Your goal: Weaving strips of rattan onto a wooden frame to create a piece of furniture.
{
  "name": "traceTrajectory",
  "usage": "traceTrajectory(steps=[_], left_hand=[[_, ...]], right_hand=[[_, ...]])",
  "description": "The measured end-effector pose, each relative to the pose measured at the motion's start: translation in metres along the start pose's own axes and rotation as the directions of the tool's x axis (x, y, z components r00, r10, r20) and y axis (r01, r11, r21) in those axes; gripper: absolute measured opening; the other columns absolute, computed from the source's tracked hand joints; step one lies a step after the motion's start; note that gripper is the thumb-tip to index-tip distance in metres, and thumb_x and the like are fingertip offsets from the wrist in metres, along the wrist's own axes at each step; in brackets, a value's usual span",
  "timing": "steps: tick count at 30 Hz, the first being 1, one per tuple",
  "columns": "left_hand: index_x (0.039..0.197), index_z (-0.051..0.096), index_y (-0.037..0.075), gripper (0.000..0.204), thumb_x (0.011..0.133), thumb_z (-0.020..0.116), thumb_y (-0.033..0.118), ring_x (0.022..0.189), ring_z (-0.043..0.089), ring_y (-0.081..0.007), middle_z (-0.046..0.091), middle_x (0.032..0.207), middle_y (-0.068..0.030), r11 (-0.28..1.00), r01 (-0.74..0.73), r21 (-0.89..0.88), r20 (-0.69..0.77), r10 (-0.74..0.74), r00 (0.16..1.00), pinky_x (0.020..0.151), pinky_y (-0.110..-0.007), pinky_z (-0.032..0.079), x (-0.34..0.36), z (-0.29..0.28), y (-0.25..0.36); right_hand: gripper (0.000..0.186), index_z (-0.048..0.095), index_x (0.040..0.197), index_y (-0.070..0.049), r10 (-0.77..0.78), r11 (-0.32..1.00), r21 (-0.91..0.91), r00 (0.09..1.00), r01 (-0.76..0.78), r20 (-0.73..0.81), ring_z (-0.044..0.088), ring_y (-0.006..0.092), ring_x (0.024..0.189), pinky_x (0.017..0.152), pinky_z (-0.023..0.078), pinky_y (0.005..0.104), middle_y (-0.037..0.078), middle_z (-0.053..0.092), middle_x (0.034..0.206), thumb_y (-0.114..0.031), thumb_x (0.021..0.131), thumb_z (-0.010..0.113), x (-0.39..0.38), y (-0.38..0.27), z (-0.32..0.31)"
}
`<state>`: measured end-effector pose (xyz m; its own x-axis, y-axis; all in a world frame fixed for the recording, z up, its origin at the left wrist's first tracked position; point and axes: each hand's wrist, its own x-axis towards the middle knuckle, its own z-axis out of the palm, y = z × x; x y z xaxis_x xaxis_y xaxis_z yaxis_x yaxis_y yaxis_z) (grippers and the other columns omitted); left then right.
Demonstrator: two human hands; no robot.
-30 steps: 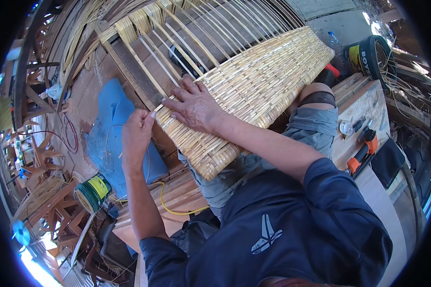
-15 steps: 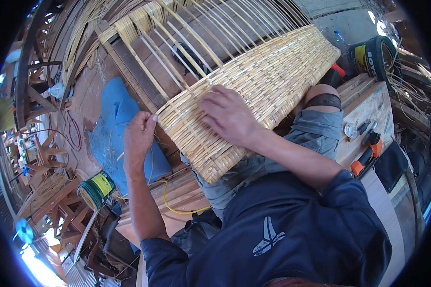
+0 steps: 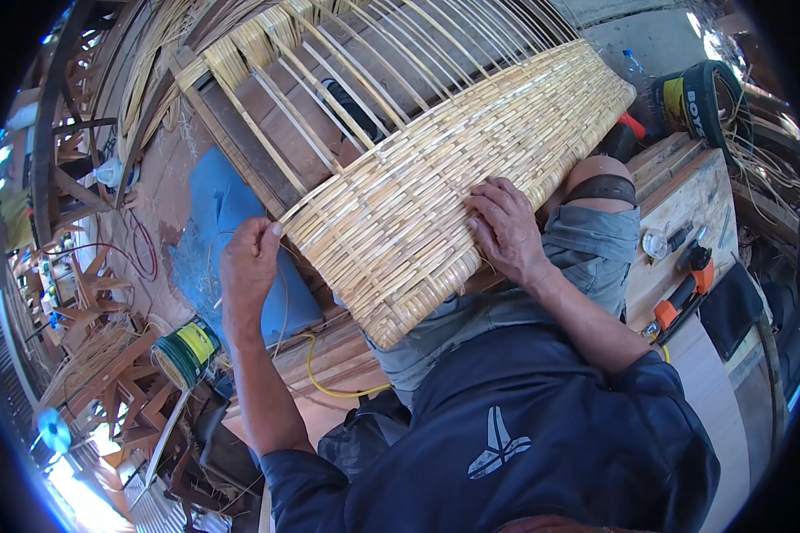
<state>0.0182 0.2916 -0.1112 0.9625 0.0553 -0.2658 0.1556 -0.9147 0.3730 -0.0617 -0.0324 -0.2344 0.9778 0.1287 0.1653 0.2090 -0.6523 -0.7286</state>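
A tightly woven rattan panel lies slanted across my lap, its bare rods running up from the far side of the weave. At the panel's left corner my left hand is closed in a pinch on a thin rattan strand, part of which hangs down below the wrist. My right hand lies on the weave near the bound near edge, fingers slightly bent and apart, with nothing seen in it. The underside of the panel is hidden.
A blue sheet lies on the floor left of the panel, with a green bucket nearer me. At right, an orange-and-black tool rests on a wooden board. A dark bucket stands beyond. A yellow cord curves beside my legs.
My right hand has moved right and toward me, from the left part of the weave to its near edge. My left hand stays pinched by the corner, and the panel has shifted slightly.
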Motion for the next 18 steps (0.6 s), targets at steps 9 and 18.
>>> traceTrajectory(steps=[9,18], left_hand=[[0.094,0.062,0.001,0.026,0.09,0.057,0.027,0.062,0.051,-0.0151,0.055,0.066,-0.01,0.999,-0.05,-0.01,-0.076,0.049,0.996,0.061,-0.031,0.043,0.002,0.002,-0.004],[0.09,0.064,0.0,0.053,0.092,0.046,0.049,0.058,0.052,-0.0145,0.056,0.063,-0.0077,0.987,0.112,-0.118,-0.102,-0.124,0.987,0.055,-0.031,0.041,-0.015,-0.041,-0.066]], right_hand=[[0.028,0.059,0.105,-0.002,-0.02,1.0,-0.02,1.0,0.02,-0.003,0.049,0.0367,0.111,0.097,0.037,0.0446,0.016,0.057,0.112,-0.011,0.079,0.06,0.002,0.007,-0.002],[0.026,0.058,0.104,-0.002,-0.124,0.992,-0.001,0.991,0.124,-0.039,0.049,0.0368,0.109,0.096,0.038,0.0451,0.017,0.057,0.109,-0.013,0.08,0.056,0.002,0.013,0.01]])
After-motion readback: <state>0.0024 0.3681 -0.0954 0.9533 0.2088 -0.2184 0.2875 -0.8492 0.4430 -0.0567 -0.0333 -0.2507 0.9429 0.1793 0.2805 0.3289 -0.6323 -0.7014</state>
